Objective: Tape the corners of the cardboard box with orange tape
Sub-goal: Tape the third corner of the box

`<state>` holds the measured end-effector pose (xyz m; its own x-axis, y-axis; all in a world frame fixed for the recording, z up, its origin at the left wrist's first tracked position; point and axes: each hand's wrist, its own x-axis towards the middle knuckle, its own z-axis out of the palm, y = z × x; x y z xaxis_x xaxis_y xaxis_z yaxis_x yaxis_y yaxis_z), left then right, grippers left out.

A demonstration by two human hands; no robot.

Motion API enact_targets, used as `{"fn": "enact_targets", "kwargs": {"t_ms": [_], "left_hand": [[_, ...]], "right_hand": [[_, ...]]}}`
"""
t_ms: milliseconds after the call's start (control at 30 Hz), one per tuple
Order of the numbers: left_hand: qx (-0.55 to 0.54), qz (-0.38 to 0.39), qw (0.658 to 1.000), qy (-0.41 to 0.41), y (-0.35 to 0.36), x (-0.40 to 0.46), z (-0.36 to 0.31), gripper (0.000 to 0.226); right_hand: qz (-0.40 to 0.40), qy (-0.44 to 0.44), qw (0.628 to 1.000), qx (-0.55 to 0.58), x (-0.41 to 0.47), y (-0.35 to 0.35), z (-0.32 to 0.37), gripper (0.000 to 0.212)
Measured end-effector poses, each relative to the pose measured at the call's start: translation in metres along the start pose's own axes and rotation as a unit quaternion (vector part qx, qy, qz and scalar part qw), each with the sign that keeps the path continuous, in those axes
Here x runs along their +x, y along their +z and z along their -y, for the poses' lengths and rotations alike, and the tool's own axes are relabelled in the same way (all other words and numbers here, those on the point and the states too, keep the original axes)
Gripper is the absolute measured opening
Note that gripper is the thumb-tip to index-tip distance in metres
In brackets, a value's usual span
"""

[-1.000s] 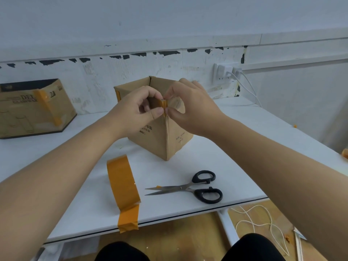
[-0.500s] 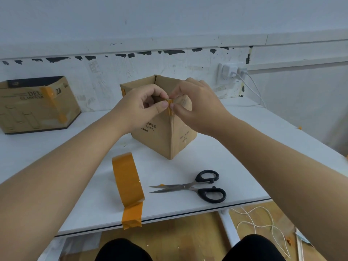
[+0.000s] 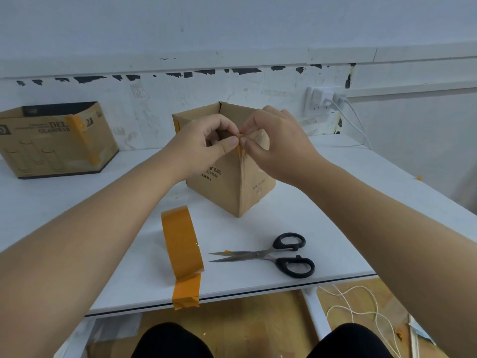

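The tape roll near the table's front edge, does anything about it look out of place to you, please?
Yes. The tape roll stands on edge, and its loose end hangs crumpled over the table edge. A tape scrap clings to the scissors blade.

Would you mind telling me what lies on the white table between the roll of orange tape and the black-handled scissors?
Nothing: in the head view, only bare white table separates the orange tape roll from the black-handled scissors.

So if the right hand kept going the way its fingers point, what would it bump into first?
Almost at once, the orange tape strip it pinches on the cardboard box corner, then the left hand fingertips just beyond. Depth is hard to judge here.
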<state>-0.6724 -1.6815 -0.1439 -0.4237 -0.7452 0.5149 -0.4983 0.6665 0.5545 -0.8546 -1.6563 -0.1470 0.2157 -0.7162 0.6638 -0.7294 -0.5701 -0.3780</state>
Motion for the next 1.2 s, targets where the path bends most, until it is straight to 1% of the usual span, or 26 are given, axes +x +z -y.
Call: {"fn": "enact_targets", "kwargs": {"t_ms": [100,200,300,367,433,500,700,800,900,1000,1100,1167,1200], "left_hand": [[0.010,0.003,1.000,-0.003,0.000,0.000,-0.003,0.020],[0.020,0.008,1.000,-0.008,-0.003,-0.002,-0.005,0.017],[0.038,0.005,0.999,-0.008,-0.004,-0.005,-0.008,0.015],[0.048,0.000,0.999,-0.003,-0.004,-0.006,-0.011,0.021],[0.058,-0.005,0.998,0.000,-0.005,-0.007,-0.012,0.027],[0.066,-0.008,0.998,0.000,-0.006,-0.008,-0.012,0.030],[0.080,-0.011,0.997,0.000,-0.009,-0.017,-0.005,0.030],[0.082,-0.019,0.996,0.008,-0.010,-0.025,-0.004,0.037],[0.069,-0.052,0.996,0.002,-0.012,-0.036,-0.013,0.038],[0.008,-0.116,0.993,-0.031,-0.014,-0.057,-0.029,0.031],[-0.061,-0.169,0.982,-0.055,-0.016,-0.100,-0.048,0.024],[-0.091,-0.171,0.979,-0.066,-0.015,-0.140,-0.061,0.020],[-0.100,-0.163,0.979,-0.074,-0.012,-0.161,-0.067,0.023]], "right_hand": [[0.012,0.007,1.000,-0.002,0.001,-0.001,0.001,0.012],[0.033,0.011,0.999,0.006,-0.001,-0.007,0.001,0.018],[0.061,0.011,0.998,-0.004,-0.003,-0.014,0.001,0.034],[0.074,0.017,0.997,0.001,-0.005,-0.017,0.001,0.044],[0.079,0.022,0.997,0.014,-0.008,-0.019,0.001,0.050],[0.081,0.019,0.996,0.021,-0.010,-0.019,0.000,0.052],[0.071,0.010,0.997,0.024,-0.013,-0.016,0.000,0.056],[0.062,-0.001,0.998,0.022,-0.016,-0.015,0.004,0.057],[0.037,-0.013,0.999,0.011,-0.024,-0.014,0.011,0.056],[0.014,-0.028,0.998,0.048,-0.039,-0.008,0.019,0.047],[0.026,-0.024,0.994,0.100,-0.062,0.005,0.026,0.032],[0.049,-0.013,0.991,0.126,-0.078,0.017,0.031,0.024],[0.064,-0.010,0.988,0.137,-0.085,0.024,0.034,0.021]]}}
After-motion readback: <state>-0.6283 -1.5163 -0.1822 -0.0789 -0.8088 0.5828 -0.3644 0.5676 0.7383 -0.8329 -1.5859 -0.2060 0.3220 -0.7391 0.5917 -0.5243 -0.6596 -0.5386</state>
